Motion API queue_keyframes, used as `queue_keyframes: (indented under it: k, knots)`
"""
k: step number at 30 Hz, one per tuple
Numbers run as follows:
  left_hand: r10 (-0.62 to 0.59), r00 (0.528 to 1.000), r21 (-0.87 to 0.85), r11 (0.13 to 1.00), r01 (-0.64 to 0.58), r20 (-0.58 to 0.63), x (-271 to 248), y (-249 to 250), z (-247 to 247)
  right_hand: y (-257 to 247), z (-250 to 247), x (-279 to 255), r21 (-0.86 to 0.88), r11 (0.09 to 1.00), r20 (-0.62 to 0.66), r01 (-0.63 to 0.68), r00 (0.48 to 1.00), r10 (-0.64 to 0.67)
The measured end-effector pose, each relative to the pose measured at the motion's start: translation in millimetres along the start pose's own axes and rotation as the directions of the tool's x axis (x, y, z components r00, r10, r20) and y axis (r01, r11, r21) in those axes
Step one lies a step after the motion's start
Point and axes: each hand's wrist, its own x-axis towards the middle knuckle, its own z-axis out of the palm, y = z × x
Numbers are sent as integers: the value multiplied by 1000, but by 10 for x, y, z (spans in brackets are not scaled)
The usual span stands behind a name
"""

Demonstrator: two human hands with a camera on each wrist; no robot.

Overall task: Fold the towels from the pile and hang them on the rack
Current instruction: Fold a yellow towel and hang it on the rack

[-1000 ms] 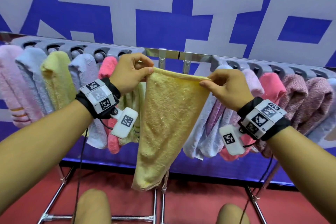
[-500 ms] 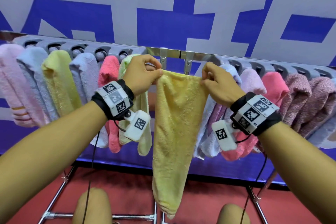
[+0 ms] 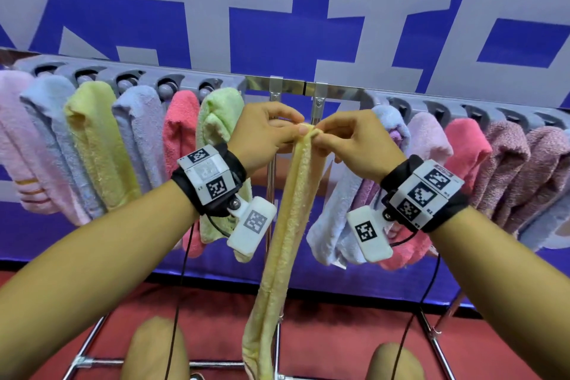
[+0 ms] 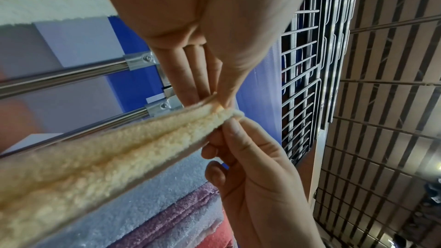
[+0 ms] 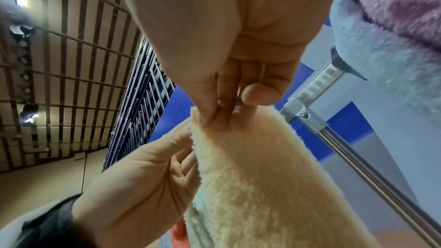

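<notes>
Hanging lengthwise straight down, yellow towel (image 3: 285, 225) pinched at top by both hands (image 3: 308, 133)

The towel (image 3: 290, 225) is yellow terry cloth, matt, with a rough, nubbly pile. The towels hung to the left (image 3: 92, 148) and right (image 3: 505, 170) are the same fuzzy looped cloth. The rack bar (image 4: 62, 76) is polished metal, smooth and shiny, with duller metal clamps (image 4: 138, 61). The clips (image 3: 123, 80) along the far rail look like matt grey plastic. The wrist straps (image 3: 234, 163) are black cloth carrying smooth white plastic blocks (image 3: 251, 228). The floor (image 3: 339, 318) is matt red.
</notes>
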Motion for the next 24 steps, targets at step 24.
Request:
queue_keyframes:
  k: [24]
  knots:
    - [52, 981, 63, 996, -64, 186, -7, -73, -96, 47, 14, -38, -352, 933, -18, 80, 996, -92]
